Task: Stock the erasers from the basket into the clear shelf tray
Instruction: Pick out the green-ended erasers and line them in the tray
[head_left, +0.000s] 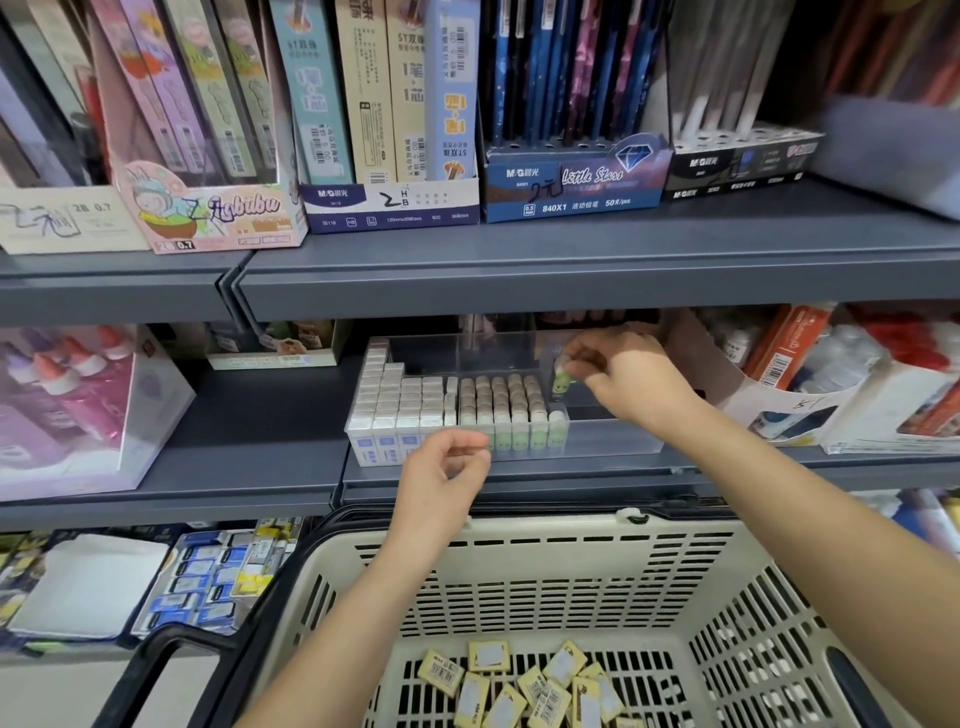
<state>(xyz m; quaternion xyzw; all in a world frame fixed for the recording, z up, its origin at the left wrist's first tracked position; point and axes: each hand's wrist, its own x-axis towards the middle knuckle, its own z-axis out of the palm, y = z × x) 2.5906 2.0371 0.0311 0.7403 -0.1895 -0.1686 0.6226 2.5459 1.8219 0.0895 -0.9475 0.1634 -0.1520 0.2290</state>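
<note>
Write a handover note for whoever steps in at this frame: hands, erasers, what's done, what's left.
Right hand: pinches a green eraser over the bare right end of the clear tray.
Left hand: at the tray's front, fingers curled; cannot tell if it holds anything.
Done: white erasers and green-fronted rows fill the tray's left and middle.
Left: seat the pinched eraser; yellow erasers lie in the basket.
</note>
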